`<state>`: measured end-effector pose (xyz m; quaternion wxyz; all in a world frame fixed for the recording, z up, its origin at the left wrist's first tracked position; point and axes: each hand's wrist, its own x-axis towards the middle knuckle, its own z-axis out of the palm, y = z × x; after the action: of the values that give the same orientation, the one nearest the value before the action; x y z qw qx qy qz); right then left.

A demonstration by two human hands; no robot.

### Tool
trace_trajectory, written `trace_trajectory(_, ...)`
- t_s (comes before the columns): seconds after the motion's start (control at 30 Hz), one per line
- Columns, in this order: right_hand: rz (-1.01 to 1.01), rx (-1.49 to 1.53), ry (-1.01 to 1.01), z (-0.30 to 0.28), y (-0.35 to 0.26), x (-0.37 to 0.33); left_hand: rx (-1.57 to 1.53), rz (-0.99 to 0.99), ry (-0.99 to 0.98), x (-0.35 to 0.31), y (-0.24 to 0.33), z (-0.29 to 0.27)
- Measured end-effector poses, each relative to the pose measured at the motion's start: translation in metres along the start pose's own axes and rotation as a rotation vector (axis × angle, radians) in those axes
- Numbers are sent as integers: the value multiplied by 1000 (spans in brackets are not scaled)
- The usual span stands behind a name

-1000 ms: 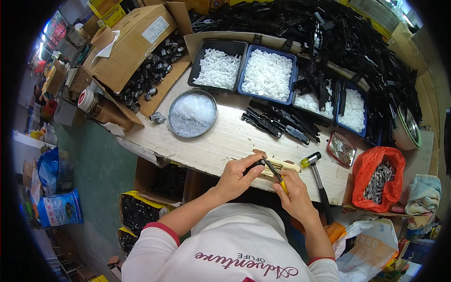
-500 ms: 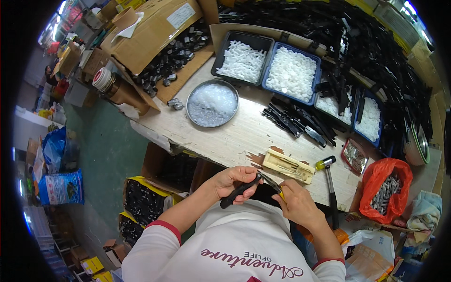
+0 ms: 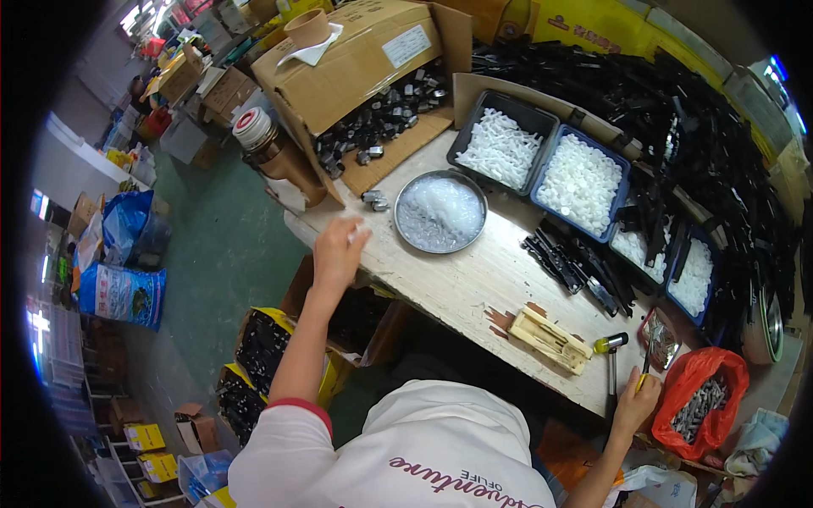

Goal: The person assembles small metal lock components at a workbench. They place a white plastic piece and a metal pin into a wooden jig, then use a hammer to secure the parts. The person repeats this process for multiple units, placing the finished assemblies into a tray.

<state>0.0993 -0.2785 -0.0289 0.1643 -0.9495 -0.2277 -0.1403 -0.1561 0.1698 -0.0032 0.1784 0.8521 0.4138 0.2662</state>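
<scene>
My left hand [image 3: 338, 252] is stretched over the left end of the worktable, beside a few small metal pieces [image 3: 374, 201]. Its fingers look apart, but a pale blur at the fingertips leaves them unclear. In my right hand [image 3: 633, 403] is a slim tool with yellow handles [image 3: 641, 383], apparently pliers, its dark tip pointing at a small red dish [image 3: 659, 337] of metal bits. Close to that hand lies a hammer [image 3: 611, 344] with a yellow and black head. A cream-coloured block fixture [image 3: 550, 340] rests at the table's near edge, between my hands.
A round metal bowl [image 3: 441, 212] of clear pieces stands mid-table. Bins of white plastic parts [image 3: 580, 182], loose black parts [image 3: 563, 262] and a large black heap [image 3: 728, 161] lie beyond. Right: a red bag [image 3: 735, 381] of grey parts. Left: a brown bottle [image 3: 284, 161] and carton [image 3: 351, 68].
The black handle-like part is out of my left hand, which has moved far left and forward. My right hand has moved right with the yellow-handled tool. The whole view has shifted.
</scene>
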Motion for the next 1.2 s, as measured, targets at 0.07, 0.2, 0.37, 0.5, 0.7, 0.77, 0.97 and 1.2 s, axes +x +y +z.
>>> trace_trajectory(0.07, 21, -117, 15, 8, 9, -3, 38, 91, 85, 28, -8, 20)
trace_trajectory(0.2, 63, -250, 80, 15, 20, -1, 51, 176, 96, 53, -26, 47)
trace_trajectory(0.37, 34, -189, 251, 0, 0, 16, 128, 276, 203, 46, -30, 63)
trace_trajectory(0.5, -162, 71, 211, 0, -30, 52, 216, 475, 198, 38, -32, 64)
trace_trajectory(0.7, -410, 137, 176, 29, -76, 131, 244, 407, 41, 28, -35, 56)
trace_trajectory(0.77, -346, 63, 208, 44, -79, 155, 233, 402, 48, 25, -33, 55)
trace_trajectory(0.97, -119, -55, 205, 52, -89, 203, 85, 244, -58, 30, -34, 49)
trace_trajectory(1.2, -428, 92, 160, 51, -101, 215, 48, 151, -148, 41, -38, 45)
